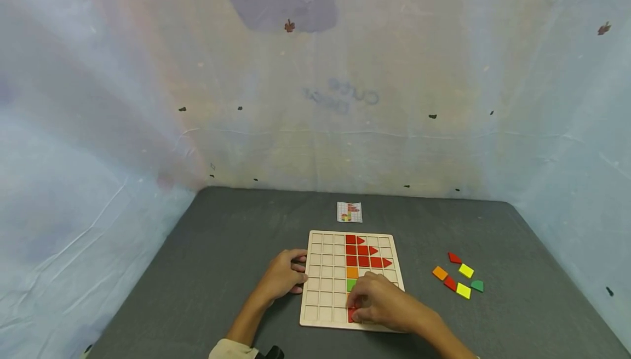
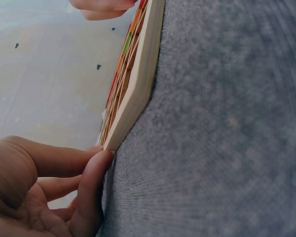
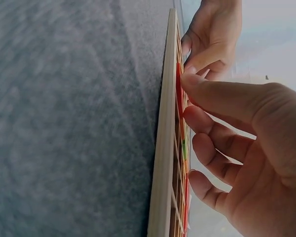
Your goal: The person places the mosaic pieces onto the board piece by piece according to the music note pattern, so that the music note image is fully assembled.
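Note:
A wooden grid board lies on the dark table, several red tiles forming rows at its upper middle. Below them, an orange tile and a green tile continue down one column. My right hand is over the lower board, thumb and bent fingers at a red tile in the bottom row and hiding part of it. In the right wrist view the thumb touches this red tile. My left hand rests its thumb and fingertips against the board's left edge.
Right of the board lie loose tiles: red ones, yellow ones, an orange one and a green one. A small picture card sits behind the board. A pale, patterned sheet hangs around the table.

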`<state>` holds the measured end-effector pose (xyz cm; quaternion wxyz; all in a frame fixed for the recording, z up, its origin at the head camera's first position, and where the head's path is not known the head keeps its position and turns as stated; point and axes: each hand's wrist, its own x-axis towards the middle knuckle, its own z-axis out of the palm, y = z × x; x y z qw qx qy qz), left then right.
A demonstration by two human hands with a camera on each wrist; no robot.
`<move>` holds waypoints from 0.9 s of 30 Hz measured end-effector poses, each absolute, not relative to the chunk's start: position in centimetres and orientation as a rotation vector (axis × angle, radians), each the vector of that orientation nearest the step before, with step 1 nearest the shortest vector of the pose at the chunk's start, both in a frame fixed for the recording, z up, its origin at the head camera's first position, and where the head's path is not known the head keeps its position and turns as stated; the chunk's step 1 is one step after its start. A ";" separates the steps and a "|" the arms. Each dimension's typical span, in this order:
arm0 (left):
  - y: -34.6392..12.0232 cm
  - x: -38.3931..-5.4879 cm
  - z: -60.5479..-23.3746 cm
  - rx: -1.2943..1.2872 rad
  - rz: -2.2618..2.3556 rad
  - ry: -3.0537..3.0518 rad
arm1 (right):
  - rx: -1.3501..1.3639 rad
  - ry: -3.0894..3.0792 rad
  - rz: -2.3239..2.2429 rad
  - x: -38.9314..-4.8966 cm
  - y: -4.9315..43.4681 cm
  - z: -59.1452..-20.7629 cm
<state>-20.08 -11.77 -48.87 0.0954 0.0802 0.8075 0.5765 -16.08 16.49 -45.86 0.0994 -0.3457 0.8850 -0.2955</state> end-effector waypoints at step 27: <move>-11.7 -20.2 -49.1 0.239 1.711 2.401 | -0.727 2.647 -1.140 -17.7 20.6 -45.5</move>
